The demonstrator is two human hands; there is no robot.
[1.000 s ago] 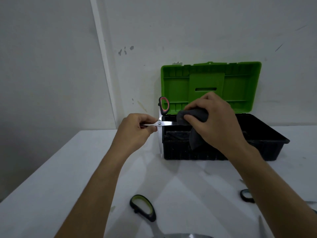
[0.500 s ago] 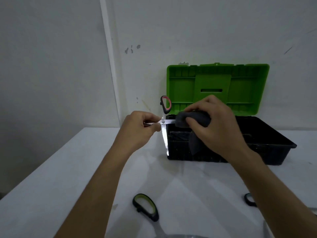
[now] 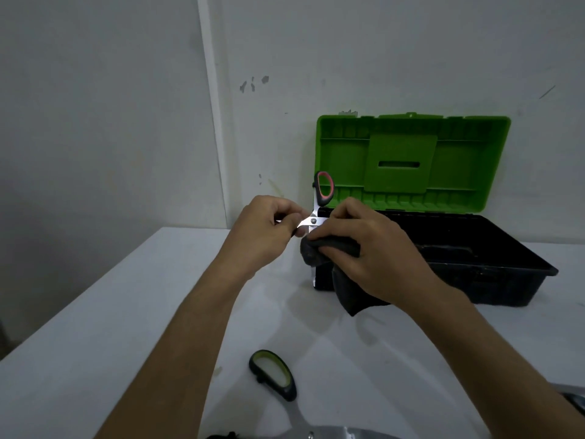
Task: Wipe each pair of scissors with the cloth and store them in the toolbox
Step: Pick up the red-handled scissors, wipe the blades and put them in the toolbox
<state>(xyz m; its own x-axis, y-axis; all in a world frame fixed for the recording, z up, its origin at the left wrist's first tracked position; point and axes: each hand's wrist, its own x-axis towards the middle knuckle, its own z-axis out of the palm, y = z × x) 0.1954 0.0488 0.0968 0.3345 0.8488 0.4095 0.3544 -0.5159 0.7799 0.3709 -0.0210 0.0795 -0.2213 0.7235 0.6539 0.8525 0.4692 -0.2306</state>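
The red-handled scissors (image 3: 316, 217) are held spread open in the air, just before the toolbox (image 3: 474, 267) at its left end. One blade drops downward from the pivot. Your right hand (image 3: 373, 258) grasps the cloth (image 3: 319, 251) around that blade, directly below the pivot. Your left hand (image 3: 269, 229) pinches the scissors left of the pivot. The wipe should run downward, away from your left hand.

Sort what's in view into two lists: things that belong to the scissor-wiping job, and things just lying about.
Job:
red-handled scissors, held by left hand
dark cloth, gripped by right hand
open toolbox
green-handled scissors, waiting on the table

Lying about:
nothing else identifiable; only the table and wall
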